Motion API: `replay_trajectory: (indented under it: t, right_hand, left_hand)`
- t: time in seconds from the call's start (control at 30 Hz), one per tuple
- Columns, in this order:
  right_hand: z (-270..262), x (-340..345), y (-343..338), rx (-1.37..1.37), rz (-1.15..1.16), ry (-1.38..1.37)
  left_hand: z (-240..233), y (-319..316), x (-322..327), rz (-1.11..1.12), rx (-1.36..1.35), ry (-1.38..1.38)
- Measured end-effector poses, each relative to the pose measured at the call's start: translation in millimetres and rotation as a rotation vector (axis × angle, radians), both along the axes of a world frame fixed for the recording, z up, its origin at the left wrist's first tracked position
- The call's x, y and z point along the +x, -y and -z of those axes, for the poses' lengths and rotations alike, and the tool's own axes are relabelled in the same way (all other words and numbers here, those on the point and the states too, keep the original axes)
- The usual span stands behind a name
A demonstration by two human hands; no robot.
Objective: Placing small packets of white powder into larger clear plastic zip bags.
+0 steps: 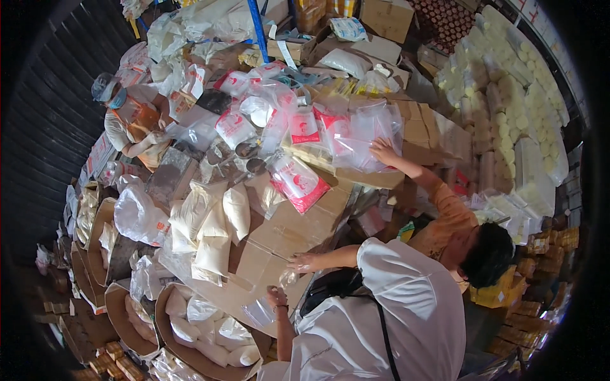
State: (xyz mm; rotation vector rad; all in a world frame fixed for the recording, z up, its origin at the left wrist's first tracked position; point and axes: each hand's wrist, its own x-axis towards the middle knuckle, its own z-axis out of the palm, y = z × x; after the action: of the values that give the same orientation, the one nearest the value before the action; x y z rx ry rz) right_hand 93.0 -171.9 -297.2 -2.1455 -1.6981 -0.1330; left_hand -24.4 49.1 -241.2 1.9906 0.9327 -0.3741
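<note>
My right hand is over the cardboard sheet, its fingers pointing left. Just below it, between my hands, lies a crumpled piece of clear plastic; whether I grip it is unclear. My left hand is bent near the cardboard's lower edge, beside flat clear plastic bags; its grip is too small to make out. Left of my hands, filled bags of pale powder are piled on the table. Farther up lies a red-and-white printed bag.
A co-worker's hand touches clear bags at the upper right. Another person in an orange apron stands across the table. Cardboard boxes with filled bags line the near left side. Metal scoops lie mid-table. Stacked packed rolls stand right.
</note>
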Motion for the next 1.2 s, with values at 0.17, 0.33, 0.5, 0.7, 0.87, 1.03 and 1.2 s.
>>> replay_trajectory:
  t: [0.17,0.33,0.5,0.7,0.87,1.03,1.2]
  right_hand:
    - [0.1,4.1,-31.7,-0.321,0.034,-0.229]
    - [-5.3,13.2,-22.7,0.027,-0.068,-0.022]
    - [-35.4,20.9,-29.4,0.044,-0.106,-0.410]
    - [-58.0,35.7,-24.9,-0.206,-0.092,-0.178]
    - [-76.7,44.5,-13.3,-0.137,-0.058,-0.132]
    - [-81.7,51.7,-19.0,-0.284,-0.055,-0.181]
    - [-61.0,67.4,-24.4,-0.184,-0.065,-0.113]
  left_hand:
    - [-29.3,-0.1,3.8,0.417,0.453,0.163]
    - [-41.7,-2.5,21.0,0.422,0.515,0.049]
    - [-9.6,-2.7,11.3,0.448,0.358,0.135]
    - [-45.3,3.9,27.9,1.085,0.603,0.507]
    - [-33.4,-9.8,34.4,1.102,0.462,0.400]
    - [-10.9,-14.5,26.2,1.318,0.482,0.525]
    - [-3.6,-21.8,29.9,1.096,0.393,0.320]
